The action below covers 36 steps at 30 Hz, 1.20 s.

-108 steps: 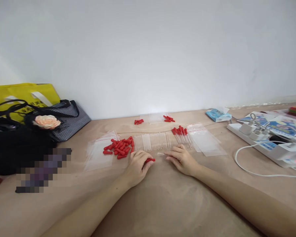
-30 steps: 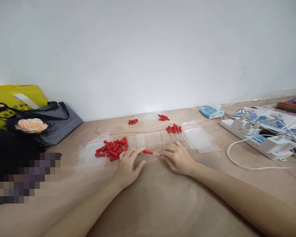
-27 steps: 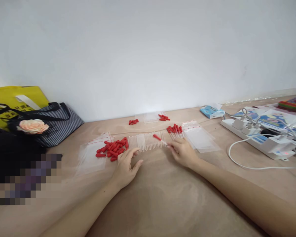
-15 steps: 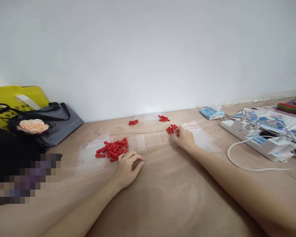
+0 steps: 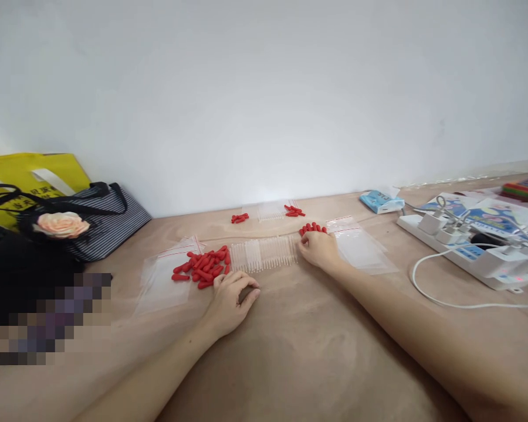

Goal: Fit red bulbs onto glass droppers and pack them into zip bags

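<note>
My left hand [image 5: 231, 298] rests on the tan table [image 5: 290, 363] with its fingers curled at the near edge of a pile of red rubber caps [image 5: 205, 266]; whether it holds a cap is hidden. To its right lies a row of clear thin tubes [image 5: 261, 254]. My right hand [image 5: 317, 249] lies flat at that row's right end, over a group of tubes fitted with red caps [image 5: 313, 228], of which only the red tips show. Nothing shows in its fingers.
Clear zip bags lie at the left [image 5: 165, 278] and right [image 5: 363, 249] of the row. More red caps [image 5: 239, 218] and tubes [image 5: 270, 211] sit by the wall. Bags [image 5: 83, 225] stand at the left; a power strip [image 5: 475, 255] with cables and a tissue pack [image 5: 381, 201] lie at the right.
My right hand carried a capped tube from the middle to the capped group at the right and laid it there. My left hand curled its fingers at the red pile.
</note>
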### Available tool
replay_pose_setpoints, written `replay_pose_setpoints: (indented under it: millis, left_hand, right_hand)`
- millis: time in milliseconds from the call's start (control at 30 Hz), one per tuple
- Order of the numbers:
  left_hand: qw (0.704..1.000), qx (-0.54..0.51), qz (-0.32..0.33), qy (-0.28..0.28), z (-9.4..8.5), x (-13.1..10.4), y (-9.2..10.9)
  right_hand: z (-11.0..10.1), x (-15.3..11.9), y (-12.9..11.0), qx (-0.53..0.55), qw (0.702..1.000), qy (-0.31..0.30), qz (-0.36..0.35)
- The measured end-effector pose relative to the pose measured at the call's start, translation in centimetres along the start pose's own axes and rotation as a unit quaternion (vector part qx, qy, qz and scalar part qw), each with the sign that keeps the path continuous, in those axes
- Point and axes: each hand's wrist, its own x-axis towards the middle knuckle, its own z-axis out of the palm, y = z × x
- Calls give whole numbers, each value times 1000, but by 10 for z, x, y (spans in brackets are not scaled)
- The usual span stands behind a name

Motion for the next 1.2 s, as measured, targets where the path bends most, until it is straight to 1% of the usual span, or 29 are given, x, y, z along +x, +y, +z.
replay_pose_setpoints:
  millis: [133,233,300,333,400,467,500,533,567,633,700,733,833,933,967,1033,1100,1167,1200]
  left_hand:
    - [1000,-2,-14,-13,1,-1,1]
    - [1000,0,-22,-14,2,-2,2]
    - [1000,8,-22,-4,0,-2,0]
    - [1000,18,-21,8,-3,0,-2]
    - [997,58,-17,41,-15,7,-11]
    - [991,116,-14,69,-33,18,-25]
    - [987,143,-15,66,-43,25,-33]
    - [985,166,-16,53,-52,33,-42]
    - [983,180,-12,25,-60,40,-50]
    - [983,177,19,-49,-69,53,-65]
    - [979,175,34,-101,-71,63,-76]
    - [977,176,38,-116,-70,66,-79]
    - [975,179,36,-131,-66,71,-84]
    - [981,152,28,-116,-70,70,-79]
    - [985,135,22,-103,-72,68,-75]
    - [995,78,3,-65,-74,60,-62]
    - [999,-31,-26,-10,-68,49,-45]
    - [983,-177,-37,10,-53,36,-26]
    - [973,-228,-31,23,-44,30,-17]
  right_hand:
    - [1,10,-17,-34,997,-49,43]
    - [4,18,-22,-36,995,-66,61]
    - [6,22,-23,-33,994,-78,70]
    - [6,23,-23,-32,993,-82,74]
    - [7,24,-23,-31,993,-85,80]
    - [7,24,-23,-30,993,-83,82]
    - [7,24,-23,-29,993,-82,82]
    - [6,24,-23,-28,993,-80,81]
    - [5,24,-23,-26,993,-78,80]
    - [1,23,-23,-21,994,-75,75]
    - [-4,20,-23,-14,995,-73,66]
    - [-7,18,-23,-10,996,-71,58]
    - [-14,3,-20,8,999,-43,17]
    - [-15,-20,-10,41,998,14,-46]
    - [-14,-29,-5,58,995,26,-71]
    - [-12,-44,4,100,987,29,-122]
    - [-10,-56,13,136,975,35,-170]
    - [-8,-63,18,160,965,48,-203]
    - [-7,-65,20,170,961,53,-211]
